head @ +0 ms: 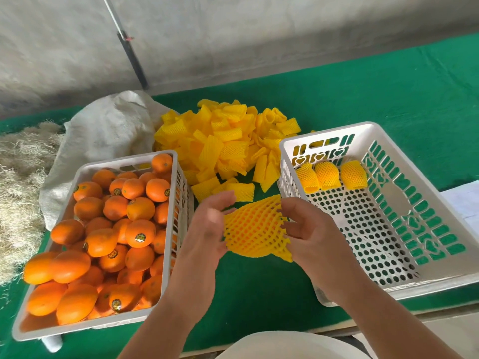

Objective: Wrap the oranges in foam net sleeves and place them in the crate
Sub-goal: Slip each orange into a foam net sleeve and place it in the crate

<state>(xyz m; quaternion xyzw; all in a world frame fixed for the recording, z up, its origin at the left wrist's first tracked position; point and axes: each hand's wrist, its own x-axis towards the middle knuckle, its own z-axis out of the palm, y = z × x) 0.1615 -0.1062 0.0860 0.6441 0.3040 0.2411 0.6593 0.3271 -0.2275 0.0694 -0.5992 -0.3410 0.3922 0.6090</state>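
Sticker-labelled oranges [98,234] — stickers' print unreadable

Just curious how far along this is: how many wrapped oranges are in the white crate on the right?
3, side by side along the far wall of the crate: left, middle, right. None seems hidden.
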